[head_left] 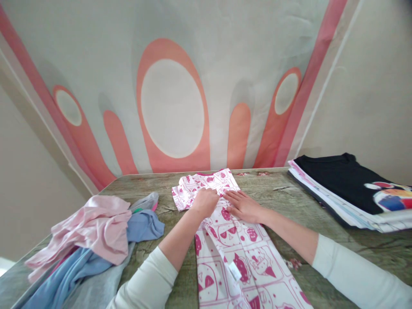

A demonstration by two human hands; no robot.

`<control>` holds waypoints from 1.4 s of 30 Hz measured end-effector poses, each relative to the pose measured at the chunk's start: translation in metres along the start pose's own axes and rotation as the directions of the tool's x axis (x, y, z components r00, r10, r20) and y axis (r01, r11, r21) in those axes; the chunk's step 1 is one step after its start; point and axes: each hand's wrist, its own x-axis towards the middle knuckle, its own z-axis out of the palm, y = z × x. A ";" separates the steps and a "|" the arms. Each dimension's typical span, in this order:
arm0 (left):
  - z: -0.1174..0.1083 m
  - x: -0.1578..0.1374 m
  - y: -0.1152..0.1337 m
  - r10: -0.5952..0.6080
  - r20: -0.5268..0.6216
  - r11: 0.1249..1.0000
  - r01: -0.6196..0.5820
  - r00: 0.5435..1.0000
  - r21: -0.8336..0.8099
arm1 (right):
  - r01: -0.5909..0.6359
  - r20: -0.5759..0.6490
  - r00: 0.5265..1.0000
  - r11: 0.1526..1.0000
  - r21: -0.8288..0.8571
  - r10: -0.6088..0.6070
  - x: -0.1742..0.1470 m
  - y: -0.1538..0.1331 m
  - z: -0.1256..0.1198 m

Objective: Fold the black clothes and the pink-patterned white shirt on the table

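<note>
A white dress (227, 231) with a magenta cartoon print lies lengthwise on the table in front of me. Its collar end points to the far edge, a short sleeve sticks out on the left, and a long fold runs down its body. My left hand (206, 202) is closed on the fabric at the upper part, its fingertips mostly hidden. Just right of it, my right hand (243, 206) lies flat on the dress with fingers stretched out. A small white label (234, 271) shows lower on the cloth.
A loose heap of pink, blue and grey clothes (96, 227) lies on the left. To the right stands a stack of folded clothes with a black T-shirt (341, 182) on top. The wood-patterned table (277, 189) meets a wall with a pink-and-white printed backdrop (222, 86).
</note>
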 end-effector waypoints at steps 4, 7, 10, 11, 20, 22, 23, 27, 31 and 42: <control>-0.002 -0.002 -0.005 -0.034 0.004 0.999 0.034 0.999 -0.023 | 0.001 0.000 1.000 1.000 0.008 -0.001 -0.001 -0.001 -0.002; -0.005 -0.003 -0.006 -0.041 0.028 0.999 0.042 0.999 -0.022 | 0.004 -0.008 1.000 1.000 0.013 -0.004 -0.001 -0.002 -0.002; -0.007 -0.003 -0.006 -0.056 0.034 0.998 0.057 0.998 -0.019 | 0.004 -0.011 1.000 1.000 0.012 -0.004 -0.001 -0.001 -0.002; -0.006 -0.003 -0.006 -0.057 0.033 0.998 0.057 0.998 -0.019 | 0.003 -0.011 1.000 1.000 0.010 -0.002 -0.001 -0.001 -0.001; -0.003 -0.002 -0.012 -0.080 0.016 0.992 0.081 0.997 -0.101 | 0.012 -0.004 1.000 1.000 0.007 -0.012 -0.001 0.001 -0.001; 0.002 -0.001 -0.016 -0.083 -0.032 0.983 0.076 0.996 -0.167 | 0.019 0.005 1.000 1.000 0.005 -0.019 0.000 0.001 -0.001; 0.005 0.000 -0.018 -0.078 -0.064 0.977 0.063 0.995 -0.203 | 0.022 0.008 1.000 1.000 0.004 -0.022 0.000 0.001 -0.002; 0.022 0.005 -0.027 -0.159 -0.164 0.941 0.099 0.974 -0.323 | 0.024 0.012 1.000 1.000 0.008 -0.024 0.001 0.001 -0.003; 0.040 0.008 -0.038 -0.424 -0.159 0.846 0.326 0.892 -0.422 | 0.029 0.026 0.999 1.000 0.009 -0.029 0.001 0.002 -0.003; 0.057 0.011 -0.055 -0.514 -0.154 0.781 0.386 0.844 -0.491 | 0.049 -0.005 0.999 0.999 -0.012 -0.049 -0.001 -0.002 -0.003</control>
